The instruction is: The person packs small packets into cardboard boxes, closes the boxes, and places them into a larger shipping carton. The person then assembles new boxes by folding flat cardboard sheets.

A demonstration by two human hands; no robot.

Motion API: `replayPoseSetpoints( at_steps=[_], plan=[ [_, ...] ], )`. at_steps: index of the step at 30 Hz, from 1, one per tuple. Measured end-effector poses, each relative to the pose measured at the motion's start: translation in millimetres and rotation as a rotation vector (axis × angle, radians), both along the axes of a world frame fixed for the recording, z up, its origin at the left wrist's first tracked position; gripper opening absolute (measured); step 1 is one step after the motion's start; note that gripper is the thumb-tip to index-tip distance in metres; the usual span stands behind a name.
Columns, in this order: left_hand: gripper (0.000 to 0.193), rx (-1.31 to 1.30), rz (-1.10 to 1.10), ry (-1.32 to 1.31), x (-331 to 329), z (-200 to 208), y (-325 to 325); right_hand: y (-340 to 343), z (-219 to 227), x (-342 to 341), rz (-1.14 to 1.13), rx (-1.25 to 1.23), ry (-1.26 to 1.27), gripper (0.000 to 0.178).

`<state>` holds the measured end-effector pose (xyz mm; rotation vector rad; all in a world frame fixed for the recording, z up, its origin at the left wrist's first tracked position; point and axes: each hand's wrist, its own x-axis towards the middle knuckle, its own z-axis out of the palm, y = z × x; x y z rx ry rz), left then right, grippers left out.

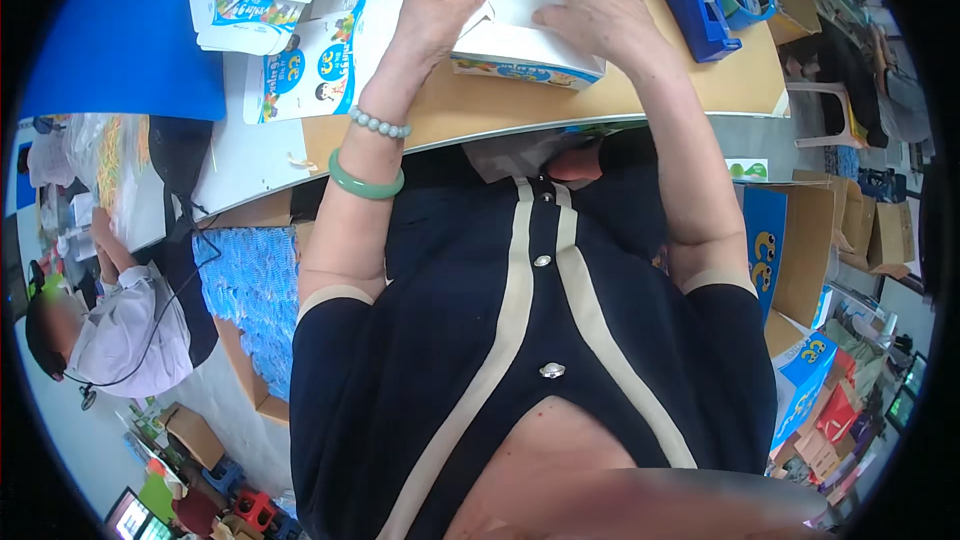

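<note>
A small white carton (530, 72) with a printed blue front panel lies at the front of the tan work surface, its plain white side and flaps turned up. My left hand (436, 20) is at the carton's left end, thumb and fingers stretched apart beside a flap. Across its right part lies my right hand (603, 15), with fingers spread over the white cardboard. Both hands touch or nearly touch the carton; what is under the right palm is hidden. Flat printed cartons (250, 0) are piled left of my left hand, partly on a printed carton sheet (310, 75).
A blue tape dispenser (690, 10) stands right of my right hand, beside tape rolls (742, 0). Below the table's left edge is a cardboard box of blue packets (250, 290). Another person (130, 325) works at the left. Open cardboard boxes (800, 250) stand at the right.
</note>
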<state>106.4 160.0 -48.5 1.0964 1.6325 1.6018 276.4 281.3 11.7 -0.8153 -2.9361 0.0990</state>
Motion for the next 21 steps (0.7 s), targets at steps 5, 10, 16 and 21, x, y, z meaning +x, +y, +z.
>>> replayPoseSetpoints(
  at_steps=[5, 10, 16, 21],
  plan=[
    [0.043, -0.073, 0.159, 0.050, 7.1, -2.1, 2.0, 19.8, -15.9, 25.7, 0.142, -0.261, 0.219, 0.056],
    [0.051, -0.044, 0.173, 0.055, 13.0, 0.2, -5.4, 27.1, -11.4, 55.0, 0.048, -0.524, 0.309, 0.060],
    [0.048, 0.056, 0.113, -0.062, 56.0, 27.6, -31.6, -16.8, 16.5, 96.4, -0.344, -1.243, 0.247, 0.054],
    [0.055, 0.385, -0.116, -0.015, 63.4, 59.2, -50.8, -22.0, 20.3, 102.0, 0.064, -0.978, 0.857, 0.069]
  ],
)
